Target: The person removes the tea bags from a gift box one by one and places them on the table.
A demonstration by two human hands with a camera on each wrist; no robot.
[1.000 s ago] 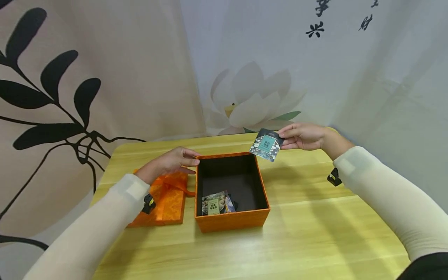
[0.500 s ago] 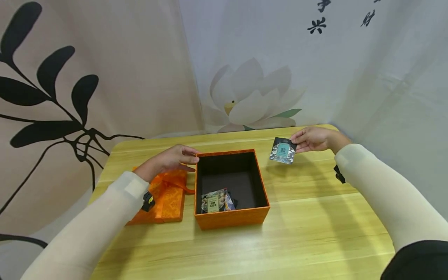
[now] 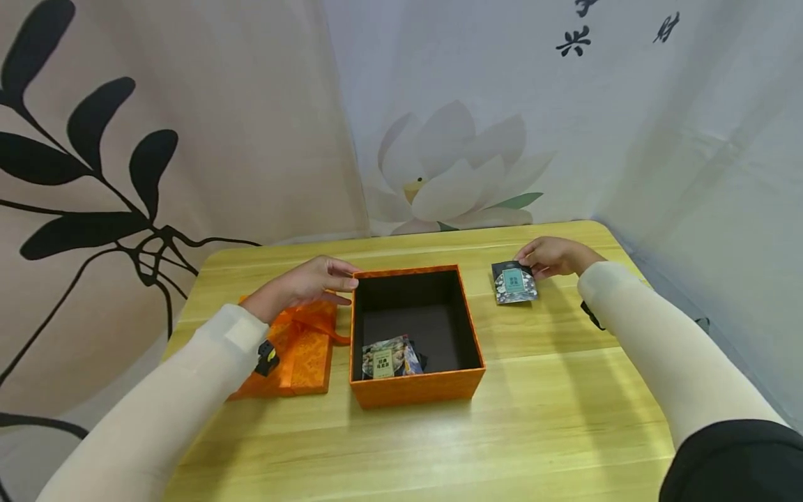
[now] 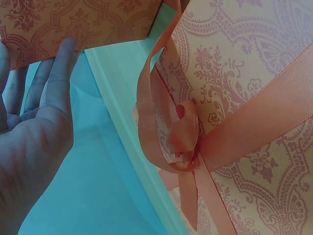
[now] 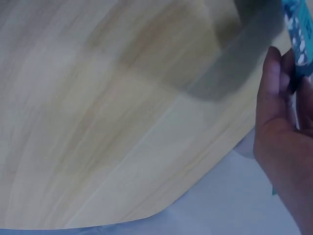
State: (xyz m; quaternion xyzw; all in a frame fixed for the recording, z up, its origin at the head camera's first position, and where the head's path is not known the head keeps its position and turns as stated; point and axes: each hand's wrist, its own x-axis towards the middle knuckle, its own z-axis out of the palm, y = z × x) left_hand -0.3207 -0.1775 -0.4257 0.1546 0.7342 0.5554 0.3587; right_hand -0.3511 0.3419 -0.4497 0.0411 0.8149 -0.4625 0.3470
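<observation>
At the far right of the table my right hand (image 3: 552, 258) pinches the top edge of a small square sachet (image 3: 514, 280), black with a teal label. In the right wrist view this sachet (image 5: 299, 36) shows only partly at the upper edge, between thumb and fingers. An open orange box (image 3: 417, 394) with a dark inside stands mid-table. My left hand (image 3: 314, 284) rests at its back left corner; the left wrist view shows straight fingers (image 4: 59, 73) against the outer wall. Inside the box, toward the front left, lie a sachet with a green label (image 3: 384, 361) and others partly hidden behind it.
Left of the box, partly under my left forearm, lies an orange patterned lid (image 3: 310, 366) with a ribbon bow (image 4: 183, 132). The wooden table (image 3: 414, 453) has a rounded far right corner. A printed curtain (image 3: 270, 139) hangs behind.
My right hand has carried the sachet from beside the box's back right corner rightward and down to the table. My left hand has stayed at the box's corner.
</observation>
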